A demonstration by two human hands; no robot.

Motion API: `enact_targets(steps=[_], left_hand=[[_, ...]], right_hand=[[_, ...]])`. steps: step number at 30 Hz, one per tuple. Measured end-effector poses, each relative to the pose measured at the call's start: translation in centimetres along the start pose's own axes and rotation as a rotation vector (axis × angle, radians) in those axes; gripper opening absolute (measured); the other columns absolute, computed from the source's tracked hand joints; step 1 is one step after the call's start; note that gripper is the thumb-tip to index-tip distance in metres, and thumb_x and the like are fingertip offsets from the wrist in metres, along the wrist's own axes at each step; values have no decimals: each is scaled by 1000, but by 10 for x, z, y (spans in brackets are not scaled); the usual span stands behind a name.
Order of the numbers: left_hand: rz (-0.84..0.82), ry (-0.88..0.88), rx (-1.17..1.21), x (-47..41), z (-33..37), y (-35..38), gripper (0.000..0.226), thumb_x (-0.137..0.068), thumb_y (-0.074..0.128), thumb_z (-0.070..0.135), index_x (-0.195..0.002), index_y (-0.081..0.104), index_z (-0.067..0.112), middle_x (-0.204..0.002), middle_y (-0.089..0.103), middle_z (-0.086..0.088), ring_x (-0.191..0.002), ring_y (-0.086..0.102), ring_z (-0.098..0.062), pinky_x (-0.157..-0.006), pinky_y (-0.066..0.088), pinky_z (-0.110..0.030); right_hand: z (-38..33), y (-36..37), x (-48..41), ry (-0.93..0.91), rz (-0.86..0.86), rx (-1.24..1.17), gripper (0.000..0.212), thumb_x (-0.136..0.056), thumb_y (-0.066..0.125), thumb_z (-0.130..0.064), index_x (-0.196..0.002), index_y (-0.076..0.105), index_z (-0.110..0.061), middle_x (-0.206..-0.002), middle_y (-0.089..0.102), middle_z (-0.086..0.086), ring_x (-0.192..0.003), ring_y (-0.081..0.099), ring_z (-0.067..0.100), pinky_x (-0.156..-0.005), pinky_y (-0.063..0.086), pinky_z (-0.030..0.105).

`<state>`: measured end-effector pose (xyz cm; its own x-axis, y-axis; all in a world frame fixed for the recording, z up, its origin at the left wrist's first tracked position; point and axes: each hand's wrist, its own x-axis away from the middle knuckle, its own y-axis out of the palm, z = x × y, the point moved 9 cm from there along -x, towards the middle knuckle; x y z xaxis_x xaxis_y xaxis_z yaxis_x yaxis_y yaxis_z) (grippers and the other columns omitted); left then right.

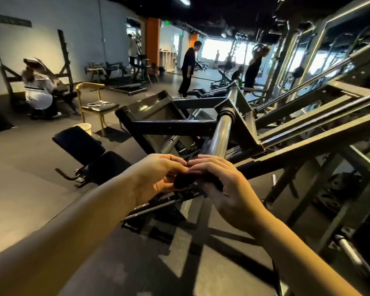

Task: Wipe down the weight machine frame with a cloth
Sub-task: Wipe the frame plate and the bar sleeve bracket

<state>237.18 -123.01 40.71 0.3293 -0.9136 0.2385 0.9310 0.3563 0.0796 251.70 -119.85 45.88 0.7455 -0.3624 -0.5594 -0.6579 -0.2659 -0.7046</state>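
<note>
A small dark cloth (183, 180) is bunched between both my hands at the frame's centre. My left hand (158, 176) curls its fingers round the cloth's left part. My right hand (220, 182) grips its right part, and the fingertips of both hands meet above it. Just beyond the hands rises the weight machine frame (252, 133), dark angled steel bars with a chrome weight sleeve (221, 135) pointing toward me. Most of the cloth is hidden by my fingers.
A black padded bench (83, 146) lies to the left of the machine. A wooden chair (94, 103) and a pale bucket (83, 127) stand behind it. One person crouches at the far left (39, 92); others stand at the back (187, 69). Chrome rails run up right (308, 122).
</note>
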Motion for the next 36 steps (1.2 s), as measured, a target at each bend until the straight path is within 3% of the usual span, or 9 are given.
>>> enact_targets(steps=[3,7,14,21,25,27,30,34,36], left_hand=[[50,8,0,15,2,-27,17,-91,67,5,-107,71,7,-112,71,-17,-103,71,-27,-73,59,-32],[132,8,-6,26,-1,-71,16,-91,68,3,-106,70,7,-109,71,-16,-90,74,-22,-63,59,-26],[232,-50,-78,-9,-40,-151,18,-91,70,1,-107,71,8,-102,71,-12,-82,74,-16,-62,57,-23],[226,-49,-372,-115,-86,-231,19,-90,74,6,-109,70,6,-99,70,-11,-86,66,-17,-52,49,-12],[185,26,-553,-174,-117,-274,17,-88,79,15,-101,68,18,-92,71,-3,-82,68,-13,-69,54,-23],[149,10,-611,-191,-148,-293,18,-86,81,18,-96,68,23,-90,71,1,-84,68,-15,-76,56,-29],[52,-49,-663,-193,-203,-313,20,-84,83,19,-95,67,26,-88,68,5,-80,66,-8,-70,51,-18],[-43,-70,-509,-183,-241,-324,21,-84,83,18,-99,69,23,-91,72,0,-84,71,-12,-77,62,-34],[-47,-108,-437,-180,-245,-324,22,-84,83,21,-101,68,21,-94,72,0,-88,72,-12,-82,63,-38]], right_hand=[[-21,12,-6,-26,3,-6,37,-96,50,-37,-126,67,-25,-131,63,-14,-130,49,-2,-112,42,30],[-32,45,-18,-47,32,-116,30,-97,60,-26,-125,68,-19,-126,65,-10,-118,60,5,-97,55,34],[11,131,-33,76,73,-210,31,-91,64,-26,-118,73,-15,-117,65,-8,-107,64,12,-84,59,36],[84,247,-80,357,-49,-127,28,-93,67,-6,-116,73,-20,-112,63,-15,-108,59,1,-95,51,20],[115,310,-101,507,-31,-4,31,-93,64,-4,-116,72,-23,-120,55,-20,-109,53,-5,-95,38,3],[126,357,-88,601,-109,-9,33,-92,65,-4,-118,70,-24,-128,53,-20,-117,51,-4,-106,40,12],[124,414,-50,803,-166,-97,38,-91,64,-5,-122,65,-26,-140,50,-16,-133,46,2,-115,41,30],[119,425,-39,1153,170,-289,23,-98,64,-31,-117,52,-37,-115,56,-19,-108,60,3,-83,51,14],[129,439,-46,1227,155,-221,35,-93,66,-49,-121,53,-33,-111,59,-14,-101,62,5,-84,55,23]])
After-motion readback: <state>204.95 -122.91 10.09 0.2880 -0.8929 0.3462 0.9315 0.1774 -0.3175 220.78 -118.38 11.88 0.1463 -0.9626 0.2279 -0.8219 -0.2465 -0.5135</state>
